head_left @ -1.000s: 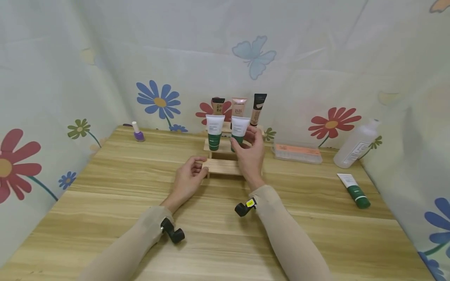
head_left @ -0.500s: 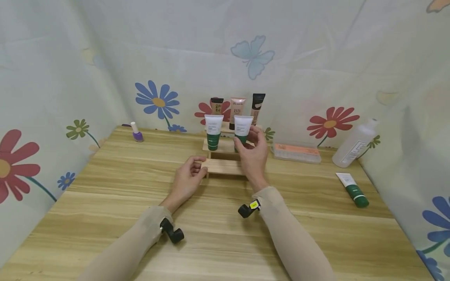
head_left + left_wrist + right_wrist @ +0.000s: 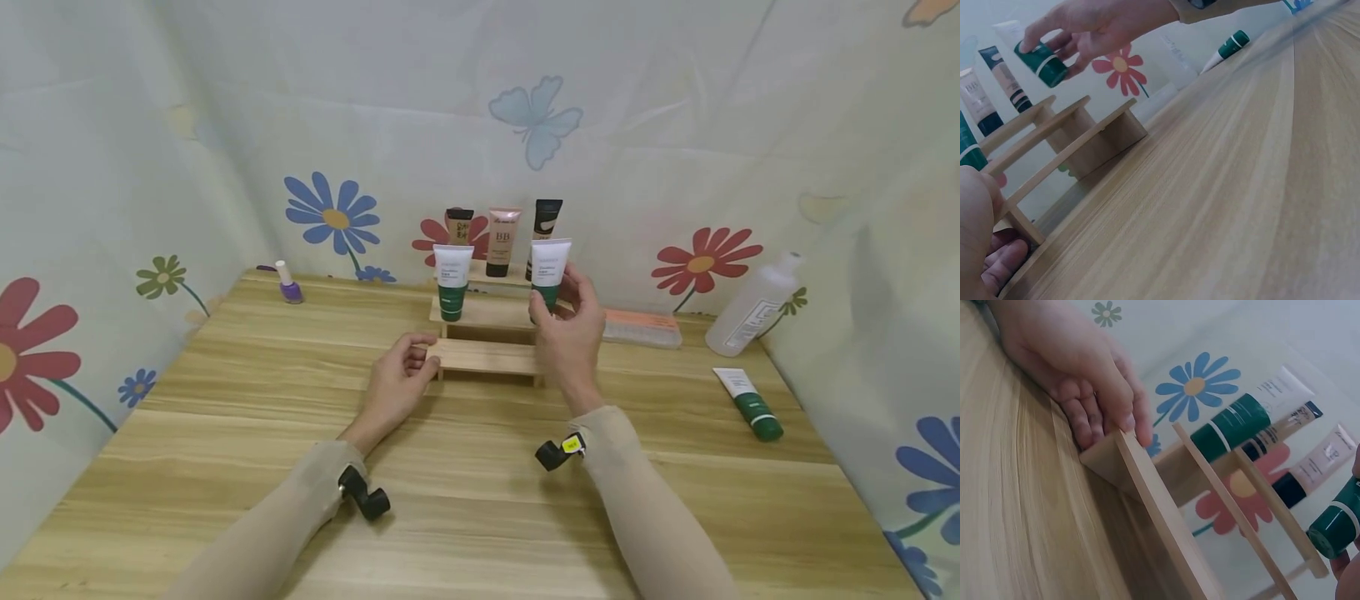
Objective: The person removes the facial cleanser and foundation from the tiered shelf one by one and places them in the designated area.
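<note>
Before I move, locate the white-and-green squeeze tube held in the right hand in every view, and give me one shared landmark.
Head: white-and-green squeeze tube just right of centre, in the right hand.
Left wrist: white-and-green squeeze tube at upper left, tilted.
Right wrist: white-and-green squeeze tube at the right edge, partly cut off.
Shared landmark: the tiered wooden stand.

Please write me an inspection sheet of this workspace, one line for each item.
Surface: wood-grain table.
Job's things: three-step wooden stand; white-green tube upright on middle step; similar held tube; similar lying tube at right; three cosmetic tubes on top step.
Clutter: nail-polish bottle at left; flat box and pale bottle at right.
Grippers: left hand grips the stand's left end; right hand grips the held tube.
Cables: nothing seen.
Surroundings: flower-print backdrop.
</note>
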`<state>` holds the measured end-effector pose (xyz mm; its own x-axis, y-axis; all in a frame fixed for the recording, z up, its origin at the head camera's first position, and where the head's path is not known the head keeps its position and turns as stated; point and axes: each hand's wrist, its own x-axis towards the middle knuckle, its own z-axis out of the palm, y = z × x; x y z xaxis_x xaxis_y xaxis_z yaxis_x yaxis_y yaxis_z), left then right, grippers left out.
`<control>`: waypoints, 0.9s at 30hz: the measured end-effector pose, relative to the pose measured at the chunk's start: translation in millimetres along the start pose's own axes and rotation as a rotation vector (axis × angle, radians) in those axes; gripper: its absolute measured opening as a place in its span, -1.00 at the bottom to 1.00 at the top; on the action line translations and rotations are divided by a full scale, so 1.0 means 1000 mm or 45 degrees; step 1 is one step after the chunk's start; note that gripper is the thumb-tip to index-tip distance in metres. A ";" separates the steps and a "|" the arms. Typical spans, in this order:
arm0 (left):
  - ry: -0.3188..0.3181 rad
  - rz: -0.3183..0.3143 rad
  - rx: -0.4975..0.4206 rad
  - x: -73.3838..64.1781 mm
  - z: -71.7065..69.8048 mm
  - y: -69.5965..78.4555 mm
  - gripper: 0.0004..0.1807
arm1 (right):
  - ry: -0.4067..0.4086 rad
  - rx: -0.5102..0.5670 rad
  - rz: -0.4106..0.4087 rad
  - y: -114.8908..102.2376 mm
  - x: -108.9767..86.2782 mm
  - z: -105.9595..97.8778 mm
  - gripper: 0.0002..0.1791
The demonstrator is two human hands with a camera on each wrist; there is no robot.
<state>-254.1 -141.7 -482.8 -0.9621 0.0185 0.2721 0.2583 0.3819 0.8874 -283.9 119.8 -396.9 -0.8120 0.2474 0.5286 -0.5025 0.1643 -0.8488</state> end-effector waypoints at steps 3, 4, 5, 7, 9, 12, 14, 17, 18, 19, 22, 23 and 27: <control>0.000 0.000 0.001 0.000 0.000 -0.002 -0.68 | 0.009 -0.016 -0.015 0.002 0.001 -0.015 -0.43; 0.000 0.001 0.004 0.000 0.001 -0.003 -0.68 | 0.015 -0.021 -0.017 0.002 0.002 -0.020 -0.44; 0.000 0.000 0.006 0.000 0.001 -0.004 -0.68 | 0.022 -0.024 -0.018 0.003 0.002 -0.025 -0.44; 0.002 -0.002 0.012 0.000 0.001 -0.005 -0.68 | 0.035 -0.035 -0.019 0.004 0.003 -0.034 -0.45; 0.006 -0.004 0.010 0.001 0.001 -0.006 -0.68 | 0.048 -0.049 -0.022 0.005 0.004 -0.044 -0.45; 0.012 -0.016 0.005 0.001 0.001 -0.008 -0.68 | 0.069 -0.069 -0.020 0.007 0.003 -0.057 -0.44; 0.014 -0.024 0.001 0.001 0.001 -0.008 -0.67 | 0.082 -0.091 -0.011 0.010 0.002 -0.067 -0.44; 0.013 -0.031 0.002 0.001 0.001 -0.007 -0.67 | 0.102 -0.141 0.008 0.015 0.000 -0.082 -0.44; 0.011 -0.031 0.003 0.001 0.001 -0.006 -0.67 | 0.109 -0.162 0.019 0.017 -0.001 -0.088 -0.44; 0.009 -0.029 0.003 0.001 0.002 -0.006 -0.67 | 0.115 -0.184 0.027 0.020 -0.002 -0.093 -0.44; 0.008 -0.024 0.000 0.001 0.002 -0.005 -0.67 | 0.137 -0.255 0.048 0.024 -0.003 -0.110 -0.43; 0.009 -0.023 0.002 0.001 0.002 -0.005 -0.67 | 0.144 -0.277 0.059 0.025 -0.004 -0.115 -0.42; 0.007 -0.021 -0.004 0.001 0.001 -0.003 -0.67 | 0.173 -0.372 0.073 0.029 -0.006 -0.136 -0.39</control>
<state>-256.0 -141.3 -485.3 -0.9658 0.0073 0.2593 0.2426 0.3789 0.8931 -253.0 252.4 -423.2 -0.7798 0.3861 0.4929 -0.3343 0.4088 -0.8492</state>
